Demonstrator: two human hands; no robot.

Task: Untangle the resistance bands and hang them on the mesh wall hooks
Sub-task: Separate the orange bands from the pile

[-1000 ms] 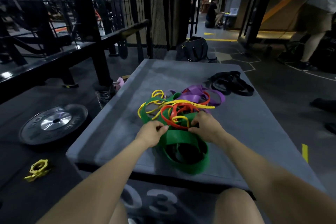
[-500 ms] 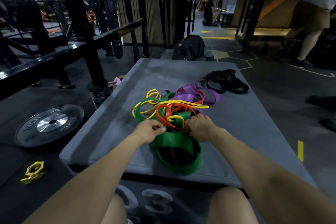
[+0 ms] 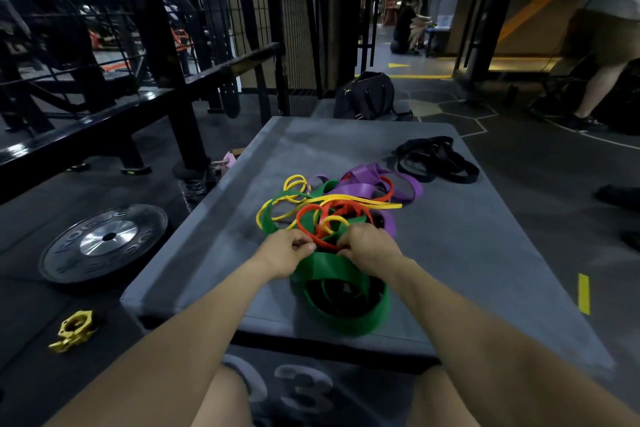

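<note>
Nearest the camera, the wide green band [image 3: 346,315] lies in a loose coil at the near edge of the grey bench [image 3: 485,253]. Just beyond it, both hands work the tangle. The left hand [image 3: 287,251] has its fingers curled in a pinch at the knot's near side, though which strand its grip takes is too small to tell. The right hand [image 3: 367,246] is clenched on the bands at the red band [image 3: 322,218], where red and green cross.

Beyond the hands, at twelve o'clock, the yellow band [image 3: 346,199] threads through the red one, and the purple band [image 3: 367,189] sits behind at one o'clock. A black band pile [image 3: 436,161] lies apart at two o'clock, and the mesh wall [image 3: 277,10] stands farther off at eleven.

To do this step well, I judge one hand should anchor the pile while the other feeds a single loop back through, slowly, since rubber grips rubber and a hard pull would tighten the knot.
</note>
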